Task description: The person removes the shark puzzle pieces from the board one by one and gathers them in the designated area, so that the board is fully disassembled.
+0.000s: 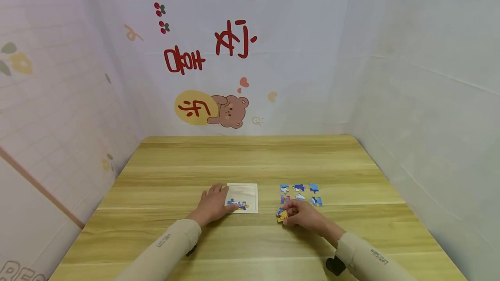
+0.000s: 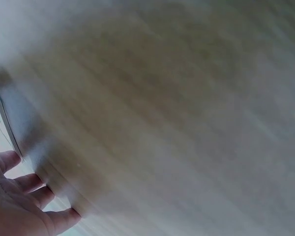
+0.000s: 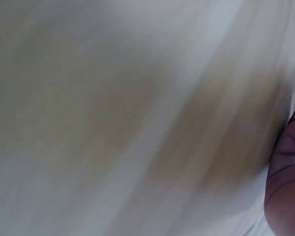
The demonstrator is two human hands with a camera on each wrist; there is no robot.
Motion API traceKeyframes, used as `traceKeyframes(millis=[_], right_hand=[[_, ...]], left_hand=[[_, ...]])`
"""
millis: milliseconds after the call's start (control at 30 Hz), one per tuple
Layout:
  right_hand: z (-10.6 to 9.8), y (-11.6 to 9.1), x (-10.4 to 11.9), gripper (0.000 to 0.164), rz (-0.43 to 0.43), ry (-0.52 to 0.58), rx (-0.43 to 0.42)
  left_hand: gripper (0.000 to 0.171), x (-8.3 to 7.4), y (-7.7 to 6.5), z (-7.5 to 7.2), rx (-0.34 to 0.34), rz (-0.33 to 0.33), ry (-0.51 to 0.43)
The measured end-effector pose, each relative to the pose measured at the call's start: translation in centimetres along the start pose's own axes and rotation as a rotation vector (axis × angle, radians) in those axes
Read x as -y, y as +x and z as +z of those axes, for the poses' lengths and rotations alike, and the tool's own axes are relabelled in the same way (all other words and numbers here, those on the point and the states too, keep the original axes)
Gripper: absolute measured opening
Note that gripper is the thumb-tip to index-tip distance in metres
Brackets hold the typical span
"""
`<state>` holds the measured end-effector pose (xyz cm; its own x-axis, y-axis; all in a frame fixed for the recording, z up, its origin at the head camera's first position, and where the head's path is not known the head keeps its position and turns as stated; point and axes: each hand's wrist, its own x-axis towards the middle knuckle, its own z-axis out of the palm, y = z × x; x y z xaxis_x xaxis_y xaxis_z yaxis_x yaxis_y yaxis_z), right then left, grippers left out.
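A square wooden puzzle tray (image 1: 256, 199) lies on the table, with a few joined blue-and-yellow puzzle pieces (image 1: 242, 205) along its lower edge. My left hand (image 1: 211, 205) rests at the tray's left side, fingers extended, the thumb over the lower left corner. In the left wrist view that hand (image 2: 22, 199) shows its fingertips by the tray's edge. To the right of the tray, my right hand (image 1: 306, 216) pinches a yellow-and-blue puzzle piece (image 1: 281, 216) between thumb and fingers. Only part of the right hand (image 3: 287, 182) shows in the right wrist view; the piece is hidden there.
Several loose puzzle pieces (image 1: 299, 187) lie in two rows just beyond my right hand, mostly blue, one with red (image 1: 285, 199). The wood-grain table (image 1: 250, 155) meets a printed cloth wall (image 1: 297, 99) at the back, with cloth walls on both sides.
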<state>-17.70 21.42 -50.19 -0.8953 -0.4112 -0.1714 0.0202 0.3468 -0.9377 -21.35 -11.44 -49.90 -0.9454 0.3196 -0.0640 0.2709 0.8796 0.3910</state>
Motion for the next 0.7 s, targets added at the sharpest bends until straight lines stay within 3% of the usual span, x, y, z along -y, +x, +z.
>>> traceKeyframes(millis=[467, 700], right_hand=[[-8.9, -4.6, -4.0, 0.039, 0.067, -0.004, -0.010], [-10.4, -4.4, -4.6, 0.040, 0.068, -0.030, 0.003]], left_hand=[[0.080, -0.3, 0.2, 0.0, 0.002, -0.013, 0.009], [0.081, -0.2, 0.6, 0.1, 0.005, -0.021, 0.016]])
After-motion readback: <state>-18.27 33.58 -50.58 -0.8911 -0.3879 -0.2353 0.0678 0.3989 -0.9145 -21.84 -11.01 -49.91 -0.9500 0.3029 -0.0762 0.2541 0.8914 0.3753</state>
